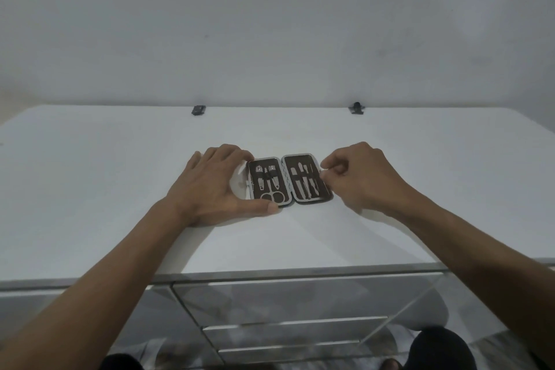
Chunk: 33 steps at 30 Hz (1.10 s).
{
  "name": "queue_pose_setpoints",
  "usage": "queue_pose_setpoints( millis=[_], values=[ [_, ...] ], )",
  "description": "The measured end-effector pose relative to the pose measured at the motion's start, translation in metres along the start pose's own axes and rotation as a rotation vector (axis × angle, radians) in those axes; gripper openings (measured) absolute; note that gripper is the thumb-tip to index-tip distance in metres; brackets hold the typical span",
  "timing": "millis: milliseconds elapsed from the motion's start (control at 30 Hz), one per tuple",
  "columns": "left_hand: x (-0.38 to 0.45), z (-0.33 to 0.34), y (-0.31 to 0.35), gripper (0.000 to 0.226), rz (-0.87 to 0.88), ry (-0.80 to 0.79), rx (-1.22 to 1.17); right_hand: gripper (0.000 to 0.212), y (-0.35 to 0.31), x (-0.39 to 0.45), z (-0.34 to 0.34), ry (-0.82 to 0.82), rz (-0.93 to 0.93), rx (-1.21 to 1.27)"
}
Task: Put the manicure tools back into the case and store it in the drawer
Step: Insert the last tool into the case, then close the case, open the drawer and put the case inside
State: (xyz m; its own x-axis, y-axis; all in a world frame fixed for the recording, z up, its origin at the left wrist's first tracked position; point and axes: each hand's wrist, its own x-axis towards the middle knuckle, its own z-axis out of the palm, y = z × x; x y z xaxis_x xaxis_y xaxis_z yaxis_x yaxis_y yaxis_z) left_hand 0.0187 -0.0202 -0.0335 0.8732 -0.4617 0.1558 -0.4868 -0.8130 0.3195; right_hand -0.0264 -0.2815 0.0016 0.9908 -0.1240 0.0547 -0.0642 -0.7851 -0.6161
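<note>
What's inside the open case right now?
The case lies open on the white top. Left half: scissors and clipper-like tools under straps. Right half: several slim tools. The right hand covers the right edge, so anything there is hidden.

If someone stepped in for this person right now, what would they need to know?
Left hand: holds the left half of the open case, thumb at the near edge, fingers at the far edge.
Right hand: fingers curled at the case's right edge, pinching it or something small; hard to tell.
Case lies flat on the dresser top. Tools sit strapped in both halves; scissors on the left.
Left to do: close the case, open a drawer, put it inside.
</note>
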Motion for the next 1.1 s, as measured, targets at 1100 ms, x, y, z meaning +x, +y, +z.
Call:
queue_pose_setpoints(
  millis=[1100],
  values=[
    [0.013,0.004,-0.002,0.092,0.026,0.084,-0.359,0.022,0.008,0.029,0.014,0.128,-0.726,0.007]
  ],
)
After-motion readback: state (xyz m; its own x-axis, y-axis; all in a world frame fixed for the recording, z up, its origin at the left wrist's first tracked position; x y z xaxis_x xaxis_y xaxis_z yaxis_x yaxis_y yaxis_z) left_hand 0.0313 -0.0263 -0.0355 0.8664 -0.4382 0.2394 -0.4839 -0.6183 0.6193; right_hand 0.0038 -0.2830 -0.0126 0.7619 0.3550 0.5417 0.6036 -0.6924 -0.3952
